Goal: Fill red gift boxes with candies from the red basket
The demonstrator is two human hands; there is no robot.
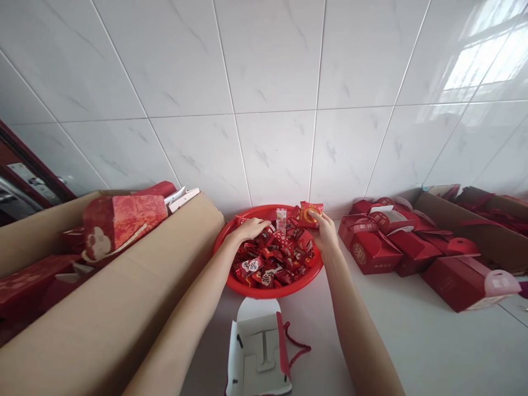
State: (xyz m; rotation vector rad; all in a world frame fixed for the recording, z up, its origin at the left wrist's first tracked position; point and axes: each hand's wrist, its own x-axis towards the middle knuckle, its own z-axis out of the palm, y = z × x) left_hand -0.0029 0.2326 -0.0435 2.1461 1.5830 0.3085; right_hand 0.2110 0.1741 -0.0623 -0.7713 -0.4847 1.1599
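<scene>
A round red plastic basket (268,294) holds many red-wrapped candies (280,250). At the basket's right rim, my right hand (323,228) is closed on a red candy packet (309,214) with a yellow ring design. Over the left part of the candies lies my left hand (251,228), its fingers bent down among the wrappers; whatever they touch is hidden. Just in front of the basket stands an open gift box (259,357), white inside, with a red side and a red cord at its right. Nothing but its white inner panels shows in it.
On the left, a large cardboard carton (165,264) holds red gift bags and boxes. Several closed red gift boxes (375,253) sit right of the basket, beside another carton (474,220). A white tiled wall (276,148) rises behind.
</scene>
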